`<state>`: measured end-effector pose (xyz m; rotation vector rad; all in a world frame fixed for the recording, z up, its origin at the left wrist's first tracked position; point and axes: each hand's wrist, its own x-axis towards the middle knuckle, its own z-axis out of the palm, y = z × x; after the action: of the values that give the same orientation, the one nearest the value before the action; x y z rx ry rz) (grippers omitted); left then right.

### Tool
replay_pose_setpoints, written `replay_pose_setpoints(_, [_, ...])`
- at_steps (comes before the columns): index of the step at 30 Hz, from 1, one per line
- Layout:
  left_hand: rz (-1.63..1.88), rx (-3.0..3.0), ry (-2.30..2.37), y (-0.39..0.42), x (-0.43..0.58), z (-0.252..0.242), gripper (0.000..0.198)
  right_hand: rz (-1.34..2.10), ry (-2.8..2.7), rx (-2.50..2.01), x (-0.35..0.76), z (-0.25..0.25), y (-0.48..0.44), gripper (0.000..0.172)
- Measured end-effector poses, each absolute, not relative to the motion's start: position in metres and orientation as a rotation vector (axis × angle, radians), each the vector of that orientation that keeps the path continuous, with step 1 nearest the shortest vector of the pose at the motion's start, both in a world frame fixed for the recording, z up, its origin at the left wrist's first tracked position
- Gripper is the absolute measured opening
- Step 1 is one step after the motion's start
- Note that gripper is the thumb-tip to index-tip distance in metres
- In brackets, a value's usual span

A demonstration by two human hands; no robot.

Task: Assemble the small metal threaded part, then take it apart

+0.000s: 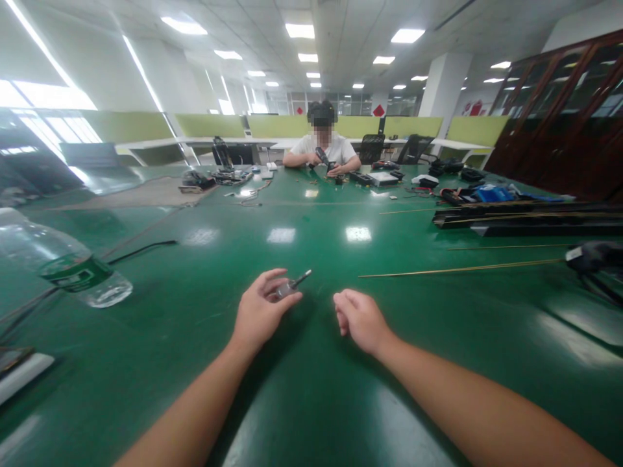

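Observation:
My left hand (pixel 260 308) is closed round a small grey piece (pixel 286 289) by its thumb and fingers, above the green table (pixel 195 363). A thin dark rod with a pale tip (pixel 304 277) sticks out from this piece, up and to the right. Its exact kind is too small to make out, and the fingers hide part of it. My right hand (pixel 363 318) is a short way to the right, apart from the piece. Its fingers are curled and pressed together; whatever may be inside them is hidden.
A clear plastic bottle (pixel 73 263) lies tilted at left. Thin brass-coloured rods (pixel 438 270) and black long profiles (pixel 525 217) lie at right, near a black device (pixel 596 259). Across the table a person (pixel 318 146) handles a dark tool among scattered parts.

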<state>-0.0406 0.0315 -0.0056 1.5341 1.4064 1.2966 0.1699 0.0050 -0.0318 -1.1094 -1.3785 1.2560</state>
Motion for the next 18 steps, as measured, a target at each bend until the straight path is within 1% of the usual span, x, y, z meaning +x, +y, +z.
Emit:
replay_pose_setpoints(2, [1.311,1.464,1.416,0.032,-0.04,-0.005,0.064,1.243,-1.39,-1.113,0.169,-0.033,0.005,0.036])
replay_pose_setpoints(5, [1.336,1.424,1.46,0.031,-0.042,-0.003,0.057,1.226,-1.409,-1.109,0.168,-0.034,0.005,0.035])
replay_pose_setpoints(9, [1.45,1.368,1.411,0.026,-0.049,0.005,0.053,1.221,-1.42,-1.115,0.167,-0.035,0.008,0.035])
replay_pose_setpoints(12, [1.434,1.382,1.411,0.012,-0.063,0.016,0.053,1.216,-1.435,-1.13,0.167,-0.036,0.01,0.036])
replay_pose_setpoints(15, [1.304,1.463,1.651,-0.015,-0.091,0.029,0.054,1.194,-1.459,-1.131,0.166,-0.038,0.011,0.038])
replay_pose_setpoints(18, [1.022,1.591,2.1,-0.051,-0.136,0.035,0.049,1.162,-1.494,-1.119,0.165,-0.039,0.011,0.039])
